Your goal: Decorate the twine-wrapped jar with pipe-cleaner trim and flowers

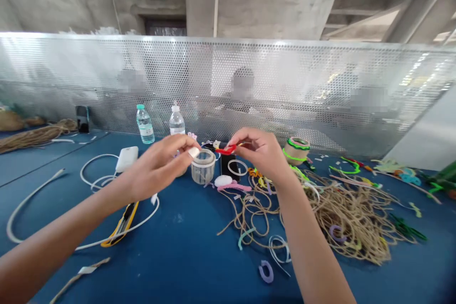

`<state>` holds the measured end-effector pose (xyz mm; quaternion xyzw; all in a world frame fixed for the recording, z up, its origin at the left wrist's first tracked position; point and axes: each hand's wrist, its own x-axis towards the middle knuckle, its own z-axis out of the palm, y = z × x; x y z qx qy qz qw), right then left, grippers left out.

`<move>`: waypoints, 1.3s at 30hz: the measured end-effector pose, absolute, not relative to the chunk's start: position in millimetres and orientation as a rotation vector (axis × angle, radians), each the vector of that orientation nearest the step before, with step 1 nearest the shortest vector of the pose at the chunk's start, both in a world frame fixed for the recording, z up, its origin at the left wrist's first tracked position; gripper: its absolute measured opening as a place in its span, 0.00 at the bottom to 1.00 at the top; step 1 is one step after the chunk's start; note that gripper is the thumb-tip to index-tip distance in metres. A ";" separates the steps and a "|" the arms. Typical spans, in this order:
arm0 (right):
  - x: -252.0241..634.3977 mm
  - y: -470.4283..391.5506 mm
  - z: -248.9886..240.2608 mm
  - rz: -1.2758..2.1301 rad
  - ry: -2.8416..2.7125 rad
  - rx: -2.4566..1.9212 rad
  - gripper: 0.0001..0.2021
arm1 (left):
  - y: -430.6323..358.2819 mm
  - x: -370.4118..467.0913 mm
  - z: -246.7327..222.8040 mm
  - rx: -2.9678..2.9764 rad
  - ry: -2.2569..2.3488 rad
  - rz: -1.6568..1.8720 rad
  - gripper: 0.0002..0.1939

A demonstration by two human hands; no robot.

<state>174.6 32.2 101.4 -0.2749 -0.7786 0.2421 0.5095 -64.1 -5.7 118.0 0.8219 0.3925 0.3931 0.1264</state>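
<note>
My left hand [160, 164] grips the rim of a small clear plastic cup [203, 167], held a little above the blue table [185, 242]. My right hand [261, 152] pinches a red pipe cleaner [225, 150] just right of the cup's rim, the red strand reaching toward the cup. Right behind the strand lies a dark marker-like stick [220, 144]. Both forearms reach in from the bottom edge.
A tangle of brown twine [356, 218] and coloured pipe cleaner bits lies at right. A twine-wrapped pot with green trim [296, 149], two water bottles [145, 124], a white power bank [127, 158] with cable and a yellow utility knife [123, 223] are near. People sit behind a perforated metal screen [320, 90].
</note>
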 end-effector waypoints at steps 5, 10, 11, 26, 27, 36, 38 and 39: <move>128.5 44.6 74.8 0.237 -2.039 -0.539 0.03 | 14.8 -82.7 79.8 1.856 1.061 0.773 0.21; 103.6 53.0 48.0 -0.081 -2.178 -0.632 0.06 | 28.7 -100.0 50.4 1.644 1.003 0.834 0.16; 99.9 53.0 44.2 -0.134 -2.234 -0.674 0.06 | 29.6 -103.6 44.5 1.642 1.013 0.837 0.15; 57.2 51.6 20.7 -0.382 -2.559 -1.238 0.04 | 41.7 -156.5 -16.4 1.357 1.241 1.158 0.19; 57.8 56.8 21.2 -0.349 -2.524 -1.259 0.04 | 45.2 -160.7 -16.2 1.315 1.252 1.185 0.21; -27.9 82.6 -19.6 0.000 -1.788 -1.391 0.29 | 75.1 -180.0 -16.6 1.098 1.296 1.515 0.34; -40.7 82.7 -28.5 0.074 -1.703 -1.283 0.31 | 76.5 -181.4 -23.9 1.084 1.294 1.552 0.34; -42.7 82.6 -31.7 0.082 -1.701 -1.248 0.31 | 77.2 -181.9 -28.8 1.076 1.293 1.556 0.34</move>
